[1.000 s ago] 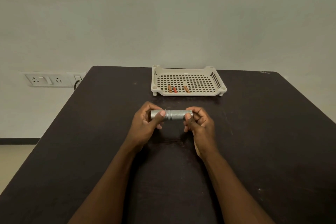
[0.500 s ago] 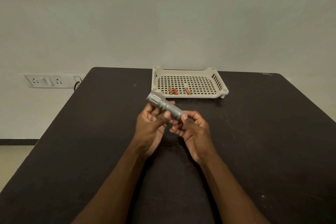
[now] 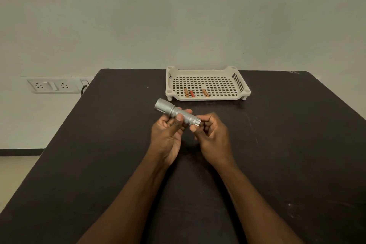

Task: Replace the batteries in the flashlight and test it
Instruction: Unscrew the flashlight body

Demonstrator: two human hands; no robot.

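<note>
Here the torch (image 3: 176, 113) is off the table (image 3: 297, 144), held in front of the tray (image 3: 208, 69) and near the middle of the view. Its long axis runs on a slant: the wide head points up and away to the left, towards the tray's near left corner, and the tail end points down to the right. The left hand (image 3: 168, 134) grips the barrel, thumb over the top and fingers curled beneath. The right hand (image 3: 213, 134) is at the tail, its fingertips (image 3: 195, 128) curled close around the end cap; whether they pinch the cap or only touch it I cannot tell, because the cap itself is mostly hidden. So the tail lies nearer the right hand, and that hand looks best placed to unscrew it while the left steadies the body.

Three batteries (image 3: 191, 93) lie in the tray, along its near edge, well apart from both hands.

A second ago the torch lay level, side to side, gripped at each end. Half a second ago it had already tipped to the slant. Since then the head has stayed raised to the left, and the right hand has slid further along to the tail.
</note>
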